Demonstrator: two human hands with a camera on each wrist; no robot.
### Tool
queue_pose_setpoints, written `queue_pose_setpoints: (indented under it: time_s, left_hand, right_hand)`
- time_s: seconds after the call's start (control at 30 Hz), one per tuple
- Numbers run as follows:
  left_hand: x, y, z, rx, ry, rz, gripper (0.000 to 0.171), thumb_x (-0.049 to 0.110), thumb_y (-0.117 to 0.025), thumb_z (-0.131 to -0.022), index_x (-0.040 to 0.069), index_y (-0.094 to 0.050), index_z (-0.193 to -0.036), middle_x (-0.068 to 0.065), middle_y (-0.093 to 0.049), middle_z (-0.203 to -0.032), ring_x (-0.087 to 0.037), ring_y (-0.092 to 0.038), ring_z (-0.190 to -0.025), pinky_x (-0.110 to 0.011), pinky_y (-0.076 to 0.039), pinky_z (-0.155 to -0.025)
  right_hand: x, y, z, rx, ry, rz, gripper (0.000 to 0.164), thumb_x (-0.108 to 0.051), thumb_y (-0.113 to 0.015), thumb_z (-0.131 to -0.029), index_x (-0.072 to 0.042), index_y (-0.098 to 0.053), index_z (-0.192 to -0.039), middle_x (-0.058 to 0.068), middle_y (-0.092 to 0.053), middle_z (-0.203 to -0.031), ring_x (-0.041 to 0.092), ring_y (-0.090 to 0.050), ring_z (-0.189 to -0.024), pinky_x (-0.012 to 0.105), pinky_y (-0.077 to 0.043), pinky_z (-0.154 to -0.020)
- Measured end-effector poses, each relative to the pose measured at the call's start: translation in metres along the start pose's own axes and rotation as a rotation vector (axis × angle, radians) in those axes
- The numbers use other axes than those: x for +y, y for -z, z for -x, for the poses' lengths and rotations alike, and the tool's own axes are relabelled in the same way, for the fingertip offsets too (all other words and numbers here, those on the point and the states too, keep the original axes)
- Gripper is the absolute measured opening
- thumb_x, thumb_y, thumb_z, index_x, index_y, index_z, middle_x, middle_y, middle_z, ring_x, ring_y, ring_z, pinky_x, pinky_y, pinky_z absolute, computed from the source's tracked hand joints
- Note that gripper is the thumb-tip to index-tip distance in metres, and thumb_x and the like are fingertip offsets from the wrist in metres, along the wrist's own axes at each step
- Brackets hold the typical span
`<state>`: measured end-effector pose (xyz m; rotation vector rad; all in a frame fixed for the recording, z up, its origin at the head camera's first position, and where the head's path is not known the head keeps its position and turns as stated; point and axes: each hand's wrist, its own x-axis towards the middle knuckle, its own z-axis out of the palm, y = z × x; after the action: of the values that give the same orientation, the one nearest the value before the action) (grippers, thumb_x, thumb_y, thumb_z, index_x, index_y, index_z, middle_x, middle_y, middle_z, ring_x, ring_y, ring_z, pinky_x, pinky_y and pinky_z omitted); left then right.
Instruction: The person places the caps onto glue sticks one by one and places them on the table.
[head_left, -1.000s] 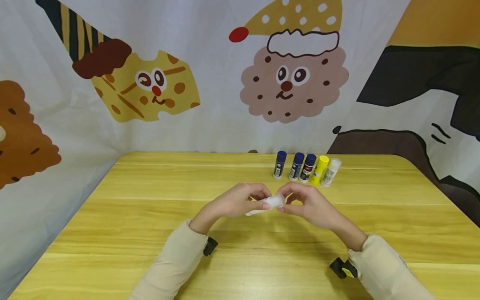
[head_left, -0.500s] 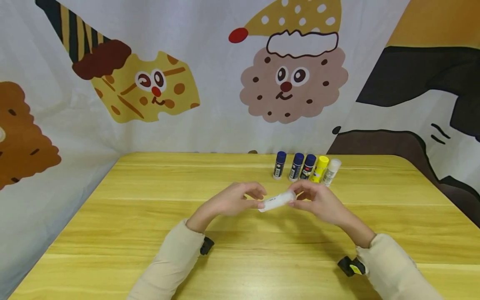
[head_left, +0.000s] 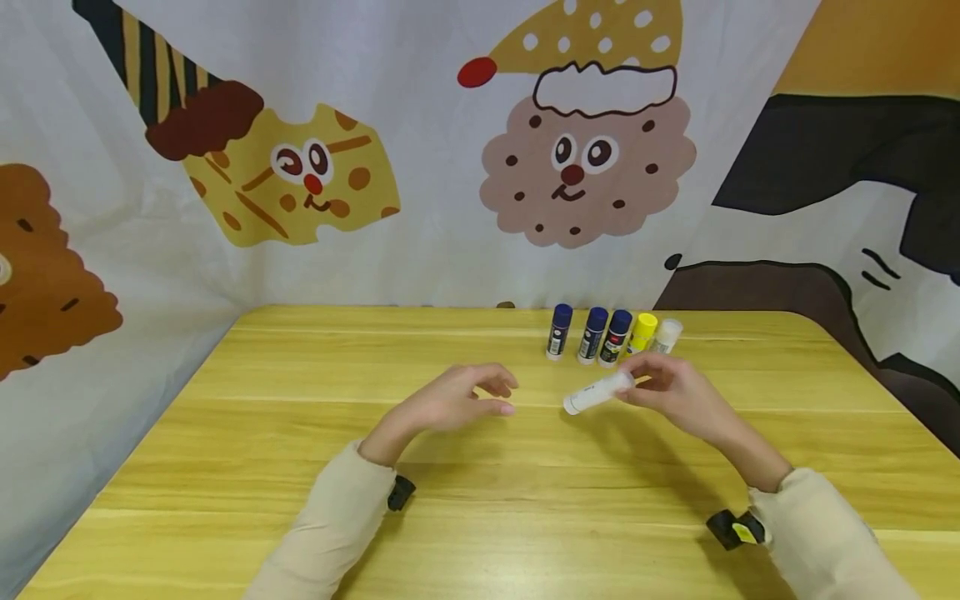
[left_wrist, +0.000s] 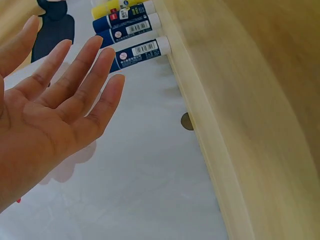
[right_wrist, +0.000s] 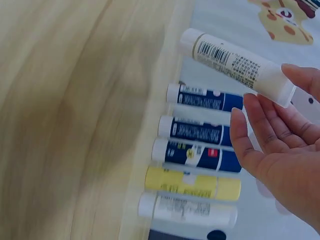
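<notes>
My right hand pinches a white glue stick by its translucent cap end, between thumb and fingers. The stick is tilted above the table, its base pointing left and down; a barcode label shows on it in the right wrist view. To its left, my left hand hovers over the table holding nothing, and its fingers look straight and spread in the left wrist view. Behind the right hand stand several upright glue sticks: dark blue ones, a yellow one and a white one, the last two partly hidden.
The wooden table reaches back to a hanging cloth printed with cartoon figures. The standing sticks form a row near the table's back edge, right of centre, with a gap after the leftmost blue one.
Both hands were on the white glue stick. The left hand has let go and drawn slightly left, while the right hand has carried the stick to the right.
</notes>
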<state>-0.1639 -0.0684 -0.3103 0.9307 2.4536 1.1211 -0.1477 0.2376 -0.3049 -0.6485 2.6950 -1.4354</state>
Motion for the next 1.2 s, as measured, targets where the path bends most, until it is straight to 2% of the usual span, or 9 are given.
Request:
queue_pose_setpoints:
  time_s: [0.2,0.43,0.6,0.8,1.07,1.2]
  left_hand:
    - [-0.005,0.003,0.003,0.006,0.002,-0.001,0.033,0.025,-0.057,-0.092,0.006,-0.054,-0.118,-0.011,-0.059,-0.113,-0.022,-0.053,-0.107,-0.044,-0.041,-0.091]
    - [-0.012,0.006,0.008,0.017,0.016,-0.004,0.035,0.027,-0.057,-0.092,0.005,-0.054,-0.119,-0.011,-0.059,-0.113,-0.021,-0.053,-0.106,-0.041,-0.041,-0.090]
    - [-0.018,0.009,0.012,0.027,0.022,0.011,0.035,0.027,-0.057,-0.091,0.005,-0.054,-0.119,-0.012,-0.058,-0.114,-0.022,-0.052,-0.107,-0.042,-0.041,-0.090]
    - [-0.021,0.013,0.017,0.029,0.035,0.033,0.034,0.026,-0.057,-0.092,0.007,-0.053,-0.120,-0.013,-0.058,-0.114,-0.023,-0.052,-0.108,-0.042,-0.041,-0.091]
    - [-0.026,0.018,0.024,0.036,0.056,0.029,0.037,0.027,-0.056,-0.092,0.006,-0.051,-0.122,-0.014,-0.056,-0.116,-0.025,-0.050,-0.110,-0.042,-0.041,-0.091]
    - [-0.029,0.021,0.027,0.046,0.068,0.017,0.037,0.028,-0.056,-0.092,0.007,-0.051,-0.122,-0.014,-0.057,-0.116,-0.026,-0.050,-0.110,-0.041,-0.041,-0.091]
  right_hand:
    - [0.008,0.012,0.002,0.031,-0.059,0.069,0.021,-0.009,-0.064,-0.086,0.005,-0.058,-0.100,0.017,-0.057,-0.100,0.025,-0.061,-0.087,0.026,-0.051,-0.068]
    - [0.017,0.026,0.005,0.080,-0.095,0.113,0.024,-0.010,-0.063,-0.086,0.006,-0.056,-0.102,0.019,-0.058,-0.101,0.013,-0.060,-0.082,0.024,-0.050,-0.068]
    - [0.024,0.035,0.006,0.121,-0.133,0.176,0.028,-0.018,-0.063,-0.088,0.004,-0.057,-0.103,0.017,-0.057,-0.104,0.014,-0.057,-0.087,0.022,-0.049,-0.068]
    - [0.031,0.044,0.007,0.168,-0.166,0.231,0.030,-0.023,-0.062,-0.088,0.002,-0.057,-0.104,0.015,-0.058,-0.104,0.008,-0.052,-0.089,0.021,-0.047,-0.067]
    - [0.039,0.052,0.008,0.198,-0.210,0.265,0.035,-0.024,-0.059,-0.090,0.005,-0.054,-0.109,0.019,-0.057,-0.105,0.030,-0.049,-0.100,0.027,-0.044,-0.069]
    - [0.043,0.055,0.006,0.215,-0.227,0.262,0.038,-0.025,-0.059,-0.090,0.007,-0.052,-0.111,0.021,-0.056,-0.106,0.031,-0.048,-0.100,0.024,-0.043,-0.068]
